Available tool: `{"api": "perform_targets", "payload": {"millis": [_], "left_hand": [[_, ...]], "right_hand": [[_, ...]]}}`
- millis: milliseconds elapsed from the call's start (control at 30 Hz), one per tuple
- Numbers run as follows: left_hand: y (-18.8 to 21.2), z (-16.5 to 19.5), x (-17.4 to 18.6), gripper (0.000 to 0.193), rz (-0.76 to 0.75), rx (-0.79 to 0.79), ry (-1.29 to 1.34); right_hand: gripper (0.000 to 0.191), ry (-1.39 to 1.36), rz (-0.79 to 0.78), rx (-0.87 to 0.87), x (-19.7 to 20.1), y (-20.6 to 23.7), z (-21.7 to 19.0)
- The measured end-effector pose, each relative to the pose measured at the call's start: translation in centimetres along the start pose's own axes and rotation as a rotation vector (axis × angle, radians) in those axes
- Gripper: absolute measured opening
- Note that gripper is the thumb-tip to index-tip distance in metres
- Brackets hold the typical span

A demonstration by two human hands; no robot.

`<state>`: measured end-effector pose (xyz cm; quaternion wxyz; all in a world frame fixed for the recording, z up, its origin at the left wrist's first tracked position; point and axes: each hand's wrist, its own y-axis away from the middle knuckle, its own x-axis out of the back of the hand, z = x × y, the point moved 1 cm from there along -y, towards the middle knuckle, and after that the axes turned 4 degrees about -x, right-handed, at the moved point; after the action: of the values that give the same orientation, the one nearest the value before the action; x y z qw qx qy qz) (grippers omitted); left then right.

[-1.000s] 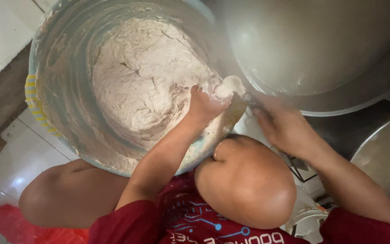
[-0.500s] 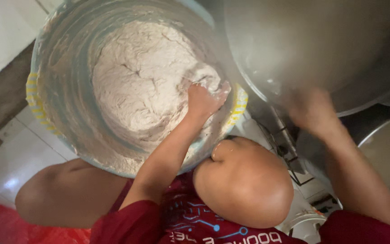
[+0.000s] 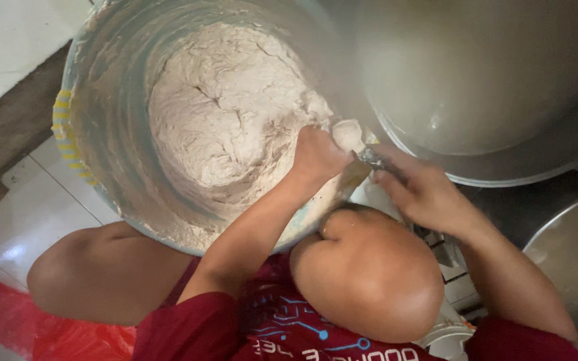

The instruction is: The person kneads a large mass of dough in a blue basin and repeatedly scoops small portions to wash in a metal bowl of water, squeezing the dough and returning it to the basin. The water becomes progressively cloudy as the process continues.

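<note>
A white tiled floor [image 3: 8, 234] bears red plastic [image 3: 48, 334] beside grey metal pans [image 3: 573, 261].

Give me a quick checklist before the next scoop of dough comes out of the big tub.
1. Left hand on the small pale dough lump at the tub edge: ok.
2. Right hand holding a small metal tool at the lump: ok; tool type cannot tell.
3. Large dough-smeared tub holds plenty of pale dough: ok.
4. Wide grey metal pan beside the tub looks empty: ok.
5. Tub steady between the knees: cannot tell.
</note>
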<state>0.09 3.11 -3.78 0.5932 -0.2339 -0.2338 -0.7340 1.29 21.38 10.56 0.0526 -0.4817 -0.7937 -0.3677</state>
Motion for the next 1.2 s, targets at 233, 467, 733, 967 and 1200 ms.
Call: {"api": "perform_targets", "payload": {"millis": [233,467,733,967,1200], "left_hand": [[-5.9,-7.1,8.0,0.091,-0.474,0.355,-0.555],[-8.5,-12.2,8.6,0.095,-0.177,0.535,-0.574],[0.0,-4.1,0.5,0.039,-0.089,-0.092,-0.189],[-0.3,0.7,2.0,0.03,0.235,-0.347,0.043],[0.0,-0.3,0.3,0.024,0.09,-0.126,0.143]], "right_hand": [[0.046,-0.242,-0.099,-0.323,1.3,-1.0,4.9],[0.035,0.84,0.317,0.125,4.3,-4.0,11.9],[0.035,0.37,0.435,-0.019,5.1,-1.7,8.3],[0.038,-0.005,0.064,-0.027,1.4,0.6,2.2],[0.038,-0.095,-0.044,-0.036,0.5,0.6,-0.8]]}}
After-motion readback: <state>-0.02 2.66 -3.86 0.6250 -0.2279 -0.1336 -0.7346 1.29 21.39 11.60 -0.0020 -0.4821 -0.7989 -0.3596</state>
